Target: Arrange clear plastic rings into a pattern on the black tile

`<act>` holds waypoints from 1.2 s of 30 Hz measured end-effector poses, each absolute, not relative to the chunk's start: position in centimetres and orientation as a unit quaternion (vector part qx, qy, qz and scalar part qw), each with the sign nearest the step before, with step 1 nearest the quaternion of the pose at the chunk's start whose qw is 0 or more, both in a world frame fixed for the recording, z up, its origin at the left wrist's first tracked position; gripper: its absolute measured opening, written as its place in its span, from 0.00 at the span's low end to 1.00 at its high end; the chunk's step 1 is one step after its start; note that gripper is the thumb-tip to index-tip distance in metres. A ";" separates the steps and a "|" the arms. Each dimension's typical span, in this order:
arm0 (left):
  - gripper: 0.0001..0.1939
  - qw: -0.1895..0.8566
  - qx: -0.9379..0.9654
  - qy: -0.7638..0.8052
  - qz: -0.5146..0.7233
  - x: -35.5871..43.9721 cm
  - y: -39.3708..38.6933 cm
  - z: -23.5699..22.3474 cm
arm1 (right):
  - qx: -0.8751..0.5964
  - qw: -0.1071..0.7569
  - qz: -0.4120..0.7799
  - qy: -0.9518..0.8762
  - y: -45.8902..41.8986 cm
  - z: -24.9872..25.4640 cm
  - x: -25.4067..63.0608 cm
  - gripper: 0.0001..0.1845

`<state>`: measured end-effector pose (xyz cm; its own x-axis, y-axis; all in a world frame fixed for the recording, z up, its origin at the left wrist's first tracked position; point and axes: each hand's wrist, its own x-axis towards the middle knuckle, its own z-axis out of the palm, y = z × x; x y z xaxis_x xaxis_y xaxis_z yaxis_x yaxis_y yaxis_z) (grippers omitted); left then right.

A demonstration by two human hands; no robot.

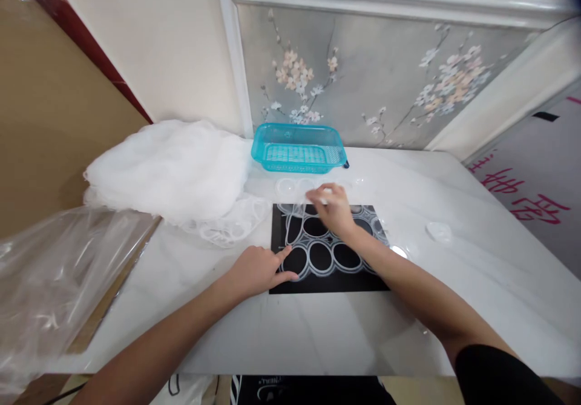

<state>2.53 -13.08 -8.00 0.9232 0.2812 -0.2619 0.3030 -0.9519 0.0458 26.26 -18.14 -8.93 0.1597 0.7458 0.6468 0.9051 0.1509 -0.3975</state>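
Note:
A clear plastic sheet of joined rings (323, 255) lies on a black mat (327, 281) in the middle of the white table (318, 332). My left hand (256, 270) presses flat on the sheet's near left corner, index finger stretched toward a ring. My right hand (331, 206) reaches over the far part of the sheet, fingers pinched on a small clear plastic piece at its far edge.
A turquoise plastic basket (298, 146) stands at the back by the wall. A large heap of white plastic sheets (170, 172) lies at the left, clear film (54, 272) hanging over the left edge. One small clear disc (439, 230) sits at the right.

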 end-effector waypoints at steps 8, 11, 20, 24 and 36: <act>0.32 0.039 0.985 0.156 -0.067 1.8 -12.5 -8.9 | -0.743 0.471 -0.096 -0.465 -24.3 -6.6 31.8 0.13; 0.30 0.031 0.990 0.140 0.007 2.0 -12.2 -9.4 | -0.780 0.371 -0.035 -0.502 -29.3 -8.2 33.0 0.14; 0.23 0.039 0.990 0.043 0.129 7.0 -15.0 -8.3 | -0.796 0.322 0.059 -0.510 -34.7 -10.2 36.1 0.14; 0.24 0.025 0.999 0.007 0.038 11.4 -17.4 -7.1 | -0.776 0.356 0.155 -0.498 -34.8 -10.2 36.4 0.15; 0.33 -0.018 0.997 -0.052 -0.049 20.8 -20.0 -7.5 | -0.770 0.412 0.165 -0.457 -35.3 -11.0 36.1 0.15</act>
